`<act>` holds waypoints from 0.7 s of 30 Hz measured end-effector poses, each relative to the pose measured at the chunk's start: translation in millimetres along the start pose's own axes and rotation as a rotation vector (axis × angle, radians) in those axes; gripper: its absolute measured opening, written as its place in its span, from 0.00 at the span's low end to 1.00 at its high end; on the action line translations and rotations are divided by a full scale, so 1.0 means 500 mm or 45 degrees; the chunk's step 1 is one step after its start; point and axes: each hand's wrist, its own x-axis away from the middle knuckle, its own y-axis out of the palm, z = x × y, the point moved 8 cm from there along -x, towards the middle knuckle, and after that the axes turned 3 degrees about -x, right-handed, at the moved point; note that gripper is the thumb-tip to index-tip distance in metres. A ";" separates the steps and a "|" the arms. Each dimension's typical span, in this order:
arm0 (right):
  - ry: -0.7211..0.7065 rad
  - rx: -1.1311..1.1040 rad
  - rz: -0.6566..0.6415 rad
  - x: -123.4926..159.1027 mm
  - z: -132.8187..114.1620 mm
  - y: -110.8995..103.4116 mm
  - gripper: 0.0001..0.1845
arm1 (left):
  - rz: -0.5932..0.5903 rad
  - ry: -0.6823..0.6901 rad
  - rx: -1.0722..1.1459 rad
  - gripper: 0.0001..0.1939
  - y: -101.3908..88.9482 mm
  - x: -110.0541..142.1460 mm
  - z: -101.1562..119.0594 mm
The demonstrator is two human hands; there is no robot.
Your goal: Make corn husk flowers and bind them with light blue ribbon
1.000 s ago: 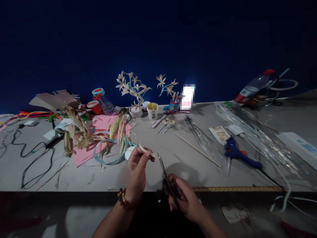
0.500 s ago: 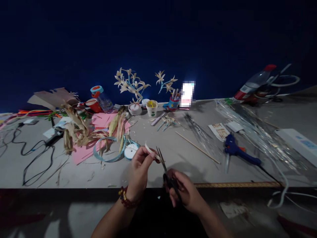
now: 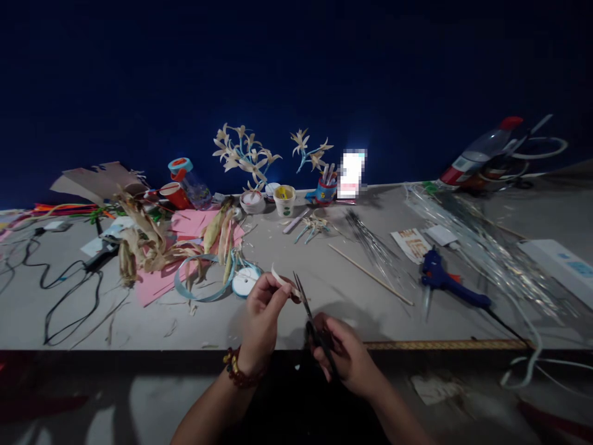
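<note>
Pinched in my left hand (image 3: 265, 315) is a pale strip of dried corn husk (image 3: 278, 276), its curled tip standing up above the fingers. My right hand (image 3: 345, 349) grips black-handled scissors (image 3: 306, 303), blades pointing up and slightly left. The blades lie beside the husk's right end, close to my left fingertips; I cannot tell whether they touch it. Beyond my hands lies a small bunch of husk flowers with blue stems (image 3: 312, 228). A roll of light blue tape (image 3: 245, 281) is just left of my left hand.
Dried husks (image 3: 143, 238) and pink paper (image 3: 151, 290) cover the left side. A wooden stick (image 3: 370, 275), thin wires (image 3: 370, 238) and a blue glue gun (image 3: 451, 287) lie to the right. At the back stand husk flower branches (image 3: 243, 151), a paper cup (image 3: 284, 203) and a lit phone (image 3: 351, 175).
The scissor blades look slightly closer together than before, and the right fingers have tightened a little. My left hand holds the husk in nearly the same place.
</note>
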 end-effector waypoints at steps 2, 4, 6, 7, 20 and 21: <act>-0.033 0.039 0.010 -0.001 -0.005 -0.001 0.27 | 0.012 -0.013 0.000 0.10 -0.001 -0.001 -0.003; -0.080 0.103 0.045 -0.002 -0.014 -0.005 0.27 | 0.022 -0.019 -0.001 0.10 -0.003 -0.002 -0.007; -0.123 0.167 0.066 -0.003 -0.023 -0.009 0.27 | 0.022 -0.019 0.003 0.10 -0.005 -0.003 -0.009; -0.139 0.200 0.064 -0.003 -0.026 -0.009 0.27 | 0.021 -0.019 0.005 0.10 -0.006 -0.003 -0.010; -0.108 0.417 -0.038 -0.002 -0.039 -0.026 0.24 | -0.052 -0.030 -0.039 0.08 -0.011 0.002 0.005; -0.088 0.416 -0.073 -0.002 -0.040 -0.025 0.23 | -0.071 -0.029 -0.044 0.08 -0.009 0.002 0.005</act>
